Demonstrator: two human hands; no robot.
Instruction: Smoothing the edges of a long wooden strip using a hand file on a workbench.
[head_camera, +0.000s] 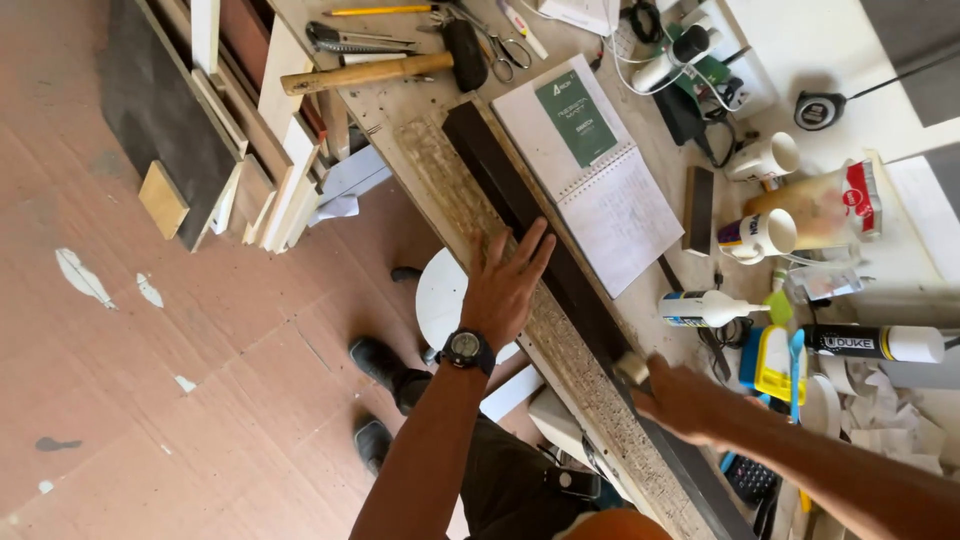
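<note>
Particleboard strip (560, 340) with a dark face (520, 200) is lying along the near edge of the workbench (400, 105), running from the bottom of the view up toward the hammer (365, 72). Nearest, the right hand (680, 400) is closing around a small pale block (632, 370) and pressing it against the strip's dark side; its motion is blurring the fingers. Just beyond, the left hand (505, 285), wearing a wristwatch (466, 347), is lying flat with fingers spread open on the strip, fingertips reaching over onto the dark face. To the right, an open spiral notebook (600, 170) is sitting just beside the strip, with glue bottles (705, 308) and mugs (762, 235) crowding the bench further in. Left of the bench edge, open floor (150, 380) is lying below, with offcut boards (215, 130) leaning farther up.
</note>
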